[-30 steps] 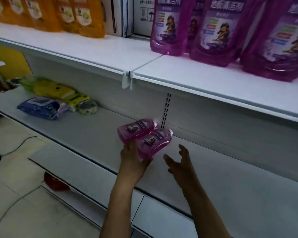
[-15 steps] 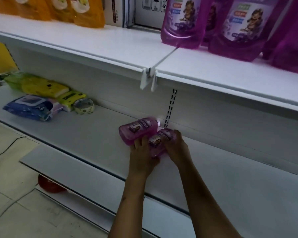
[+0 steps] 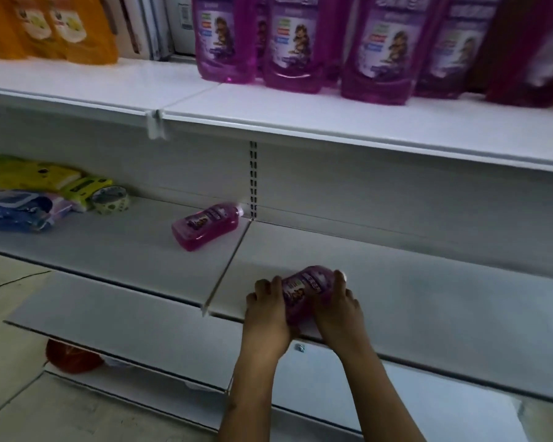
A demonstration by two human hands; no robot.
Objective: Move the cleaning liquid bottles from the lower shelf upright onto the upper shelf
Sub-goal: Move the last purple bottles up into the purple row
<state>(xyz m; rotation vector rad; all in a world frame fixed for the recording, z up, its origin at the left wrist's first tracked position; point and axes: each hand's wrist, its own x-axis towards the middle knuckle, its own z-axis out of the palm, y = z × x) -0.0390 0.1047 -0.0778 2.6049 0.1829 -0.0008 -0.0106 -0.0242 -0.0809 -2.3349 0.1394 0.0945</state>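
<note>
At lower shelf point(image 3: 428, 301) front edge: left hand point(image 3: 265, 309) and right hand point(image 3: 339, 309) both curled round bottle point(image 3: 304, 290), lying flat. Slippery sides, could drop during lift. Second bottle point(image 3: 206, 225) lies further back-left.

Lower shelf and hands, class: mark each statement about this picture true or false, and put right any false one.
1. Both hands hold one pink bottle near the front edge of the lower shelf. True: the left hand and right hand grip it from either side.
2. A second pink bottle stands upright on the lower shelf. False: it lies on its side.
3. The second pink bottle lies left of the held one. True.
4. The upper shelf holds only orange pouches. False: purple pouches stand there as well.
</note>
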